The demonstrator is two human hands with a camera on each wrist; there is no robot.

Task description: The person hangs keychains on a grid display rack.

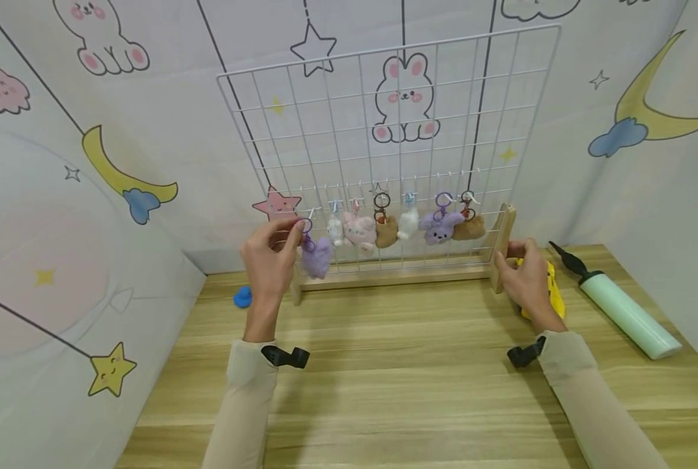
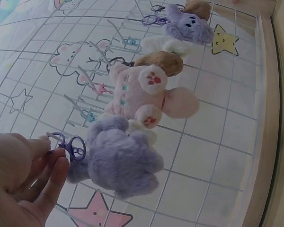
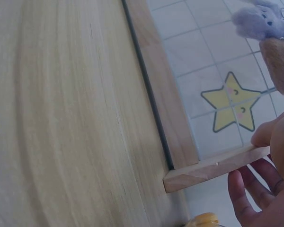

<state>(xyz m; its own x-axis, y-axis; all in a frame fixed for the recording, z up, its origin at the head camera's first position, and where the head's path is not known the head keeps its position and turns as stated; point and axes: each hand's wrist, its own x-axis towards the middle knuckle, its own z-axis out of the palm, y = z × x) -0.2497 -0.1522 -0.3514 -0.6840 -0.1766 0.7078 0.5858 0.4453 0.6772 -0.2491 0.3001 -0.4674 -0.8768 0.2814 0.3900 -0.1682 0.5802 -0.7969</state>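
Note:
My left hand [image 1: 269, 260] pinches the purple ring of a purple plush keychain [image 1: 316, 258] at the left end of a white wire grid rack [image 1: 349, 159]. In the left wrist view this fluffy plush [image 2: 120, 158] dangles beside the grid; whether its ring is over a hook I cannot tell. Several plush keychains hang in a row to its right, among them a pink one [image 1: 359, 229], a brown one [image 1: 386, 234] and another purple one [image 1: 439, 229]. With thumb and fingers, my right hand [image 1: 524, 277] grips the rack's right wooden upright [image 3: 213, 169].
A small blue object [image 1: 242, 297] lies by the rack's left foot. Behind my right hand is a yellow object [image 1: 555, 293], partly hidden. A pale green hand pump [image 1: 627, 312] with a black nozzle lies at the right. Patterned cloth [image 1: 178, 130] encloses the wooden table [image 1: 407, 391].

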